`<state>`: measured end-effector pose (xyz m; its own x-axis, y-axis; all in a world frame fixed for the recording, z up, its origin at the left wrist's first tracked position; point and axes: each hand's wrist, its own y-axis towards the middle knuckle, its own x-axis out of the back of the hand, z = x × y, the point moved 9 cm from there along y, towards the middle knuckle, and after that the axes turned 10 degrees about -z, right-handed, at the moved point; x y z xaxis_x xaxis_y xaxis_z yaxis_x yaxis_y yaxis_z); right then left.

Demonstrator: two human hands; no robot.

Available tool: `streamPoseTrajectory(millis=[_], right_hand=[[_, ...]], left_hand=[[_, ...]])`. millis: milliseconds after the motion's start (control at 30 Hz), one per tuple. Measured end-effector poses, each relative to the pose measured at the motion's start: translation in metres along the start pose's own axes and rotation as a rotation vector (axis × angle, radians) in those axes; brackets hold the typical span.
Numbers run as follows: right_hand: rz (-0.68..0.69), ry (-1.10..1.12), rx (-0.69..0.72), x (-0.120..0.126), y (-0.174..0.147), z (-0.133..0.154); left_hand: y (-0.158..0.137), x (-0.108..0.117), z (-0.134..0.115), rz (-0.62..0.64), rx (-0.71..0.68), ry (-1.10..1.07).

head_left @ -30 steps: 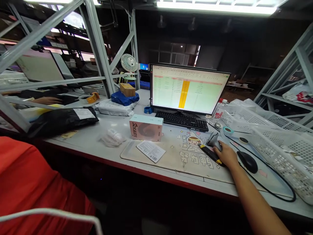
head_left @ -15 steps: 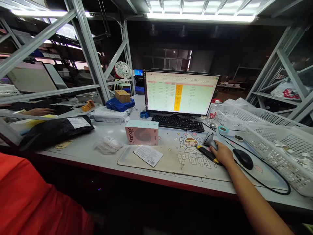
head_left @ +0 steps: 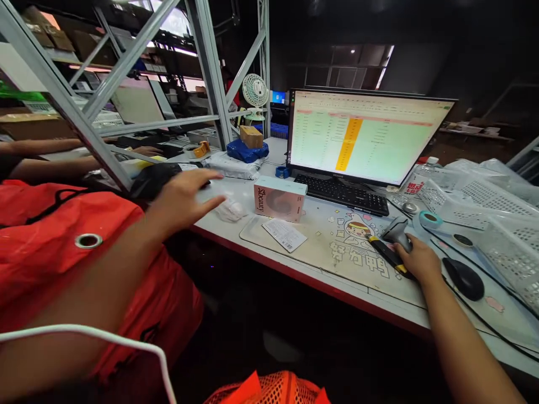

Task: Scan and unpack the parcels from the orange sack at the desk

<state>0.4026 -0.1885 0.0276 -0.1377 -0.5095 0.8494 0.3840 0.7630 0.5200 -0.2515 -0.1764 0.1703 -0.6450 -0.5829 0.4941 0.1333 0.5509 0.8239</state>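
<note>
My left hand [head_left: 183,205] is raised in the air over the near left part of the desk, thumb and fingers apart, with nothing in it. Behind it lies a black parcel [head_left: 147,180], partly covered by the hand. My right hand [head_left: 421,259] is wrapped round the handle of a grey barcode scanner [head_left: 396,231], low over the desk mat [head_left: 315,261]. A black and yellow box cutter [head_left: 388,255] lies just beside that hand. Left of it are a pink and blue box [head_left: 279,202] standing upright, a printed white packet [head_left: 285,234] and crumpled clear plastic [head_left: 231,210].
A monitor [head_left: 366,140] and keyboard [head_left: 341,193] stand behind the mat. White baskets [head_left: 511,247] and a black mouse [head_left: 464,279] are at the right. A red bag [head_left: 138,314] fills the left, near a white cable [head_left: 105,335]. Beyond the metal frame, another person's arms [head_left: 50,163] show.
My left hand has come into view from the left, rising over the desk. The view has turned left and down. My right hand keeps its grip on the barcode scanner.
</note>
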Motion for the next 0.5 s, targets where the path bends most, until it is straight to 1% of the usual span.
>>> streamPoseTrajectory(millis=[33,133,200,233,267,300,333,367,433,500], right_hand=[[-0.002,0.004,-0.004,0.002,-0.001,0.001],[-0.011,0.009,-0.021,0.009,-0.004,0.004],[-0.011,0.013,-0.027,0.010,-0.004,0.004],[-0.011,0.015,-0.031,0.009,-0.004,0.003],[-0.011,0.017,-0.033,0.008,-0.003,0.002],[-0.012,0.019,-0.034,0.007,-0.002,0.001],[-0.014,0.022,-0.035,0.006,-0.001,0.000],[-0.018,0.025,-0.032,0.005,0.000,-0.001],[-0.029,0.032,-0.022,0.003,0.002,-0.001],[-0.039,0.032,-0.022,0.002,0.003,-0.002]], left_hand=[[0.013,-0.023,0.009,0.034,0.042,-0.008],[0.052,-0.108,0.044,0.198,0.247,-0.088],[0.062,-0.161,0.062,0.362,0.385,-0.182],[0.062,-0.180,0.067,0.443,0.437,-0.228],[0.060,-0.194,0.069,0.512,0.470,-0.271],[0.057,-0.201,0.068,0.552,0.473,-0.302],[0.054,-0.201,0.063,0.552,0.433,-0.312],[0.053,-0.195,0.055,0.501,0.352,-0.301],[0.049,-0.172,0.030,0.310,0.115,-0.243],[0.033,-0.144,0.003,0.093,-0.100,-0.179]])
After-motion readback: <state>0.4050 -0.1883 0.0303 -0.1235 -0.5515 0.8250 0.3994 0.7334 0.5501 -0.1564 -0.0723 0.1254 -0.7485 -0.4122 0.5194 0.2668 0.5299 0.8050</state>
